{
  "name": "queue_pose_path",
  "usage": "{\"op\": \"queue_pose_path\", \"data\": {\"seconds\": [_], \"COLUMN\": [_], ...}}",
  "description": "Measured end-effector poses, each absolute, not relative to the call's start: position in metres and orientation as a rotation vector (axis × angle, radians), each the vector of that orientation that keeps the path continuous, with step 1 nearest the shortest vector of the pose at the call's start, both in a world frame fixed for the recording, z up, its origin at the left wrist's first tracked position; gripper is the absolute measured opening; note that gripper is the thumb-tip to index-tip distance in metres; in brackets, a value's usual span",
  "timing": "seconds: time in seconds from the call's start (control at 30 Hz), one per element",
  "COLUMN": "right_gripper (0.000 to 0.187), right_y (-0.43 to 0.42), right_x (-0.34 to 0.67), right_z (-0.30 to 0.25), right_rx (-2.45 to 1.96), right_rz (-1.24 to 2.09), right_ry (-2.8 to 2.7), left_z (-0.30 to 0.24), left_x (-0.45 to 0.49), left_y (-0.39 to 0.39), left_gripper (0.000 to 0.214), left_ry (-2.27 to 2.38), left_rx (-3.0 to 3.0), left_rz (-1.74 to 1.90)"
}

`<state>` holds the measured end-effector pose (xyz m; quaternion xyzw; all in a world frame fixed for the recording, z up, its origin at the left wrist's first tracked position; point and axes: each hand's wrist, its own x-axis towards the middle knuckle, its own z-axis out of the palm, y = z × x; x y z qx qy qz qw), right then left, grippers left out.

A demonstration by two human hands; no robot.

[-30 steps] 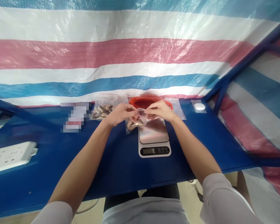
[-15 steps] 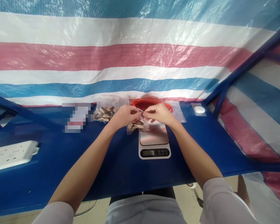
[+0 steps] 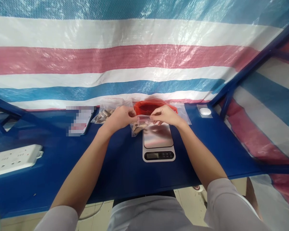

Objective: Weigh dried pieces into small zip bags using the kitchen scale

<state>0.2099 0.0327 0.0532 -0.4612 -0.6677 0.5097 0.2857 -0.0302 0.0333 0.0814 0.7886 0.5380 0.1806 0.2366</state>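
Both hands hold a small clear plastic bag [image 3: 140,125] of brownish pieces just above the far left corner of a kitchen scale [image 3: 158,143]. My left hand [image 3: 119,117] pinches the left end of the bag's top edge. My right hand [image 3: 165,115] pinches the right end, fingers closed on the strip. The bag's lower part hangs between the hands. The scale's steel plate is bare and its display faces me.
A second clear bag of brownish pieces [image 3: 105,114] lies behind my left hand. A red mesh bag [image 3: 149,106] sits behind the scale, with flat clear bags [image 3: 184,113] beside it. A white round object [image 3: 205,111] lies far right. A white power strip [image 3: 13,158] rests at the left on the blue table [image 3: 125,173].
The hands have spread slightly apart along the bag's top edge and the bag sits a little higher and further from me. The view shifted slightly.
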Motion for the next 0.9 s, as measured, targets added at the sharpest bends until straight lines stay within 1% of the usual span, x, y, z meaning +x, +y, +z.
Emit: {"op": "queue_pose_path", "data": {"seconds": [0.13, 0.23, 0.37, 0.47, 0.53, 0.6, 0.8, 0.9], "right_gripper": [0.014, 0.015, 0.019, 0.021, 0.022, 0.024, 0.027, 0.03], "right_y": [0.033, 0.033, 0.031, 0.028, 0.026, 0.025, 0.029, 0.034], "right_x": [0.212, 0.211, 0.21, 0.208, 0.207, 0.206, 0.205, 0.206], "right_z": [0.054, 0.054, 0.055, 0.06, 0.063, 0.066, 0.071, 0.07], "right_rx": [-1.226, -1.2, -1.12, -1.053, -1.016, -0.999, -0.979, -0.971], "right_rz": [1.375, 1.359, 1.287, 1.219, 1.203, 1.191, 1.132, 1.21], "right_ry": [-1.774, -1.771, -1.854, -1.93, -1.952, -1.952, -1.903, -1.802], "left_z": [0.077, 0.078, 0.086, 0.085, 0.079, 0.073, 0.065, 0.061], "left_x": [-0.036, -0.038, -0.042, -0.049, -0.053, -0.055, -0.049, -0.047], "left_y": [0.036, 0.036, 0.035, 0.037, 0.04, 0.043, 0.039, 0.035], "left_gripper": [0.022, 0.026, 0.039, 0.045, 0.056, 0.069, 0.071, 0.073], "left_ry": [1.424, 1.352, 1.178, 1.104, 1.019, 0.938, 0.925, 0.951], "left_rx": [2.183, 2.166, 2.091, 2.044, 2.05, 2.094, 2.202, 2.225], "left_rz": [0.497, 0.522, 0.546, 0.645, 0.749, 0.769, 0.391, 0.34]}}
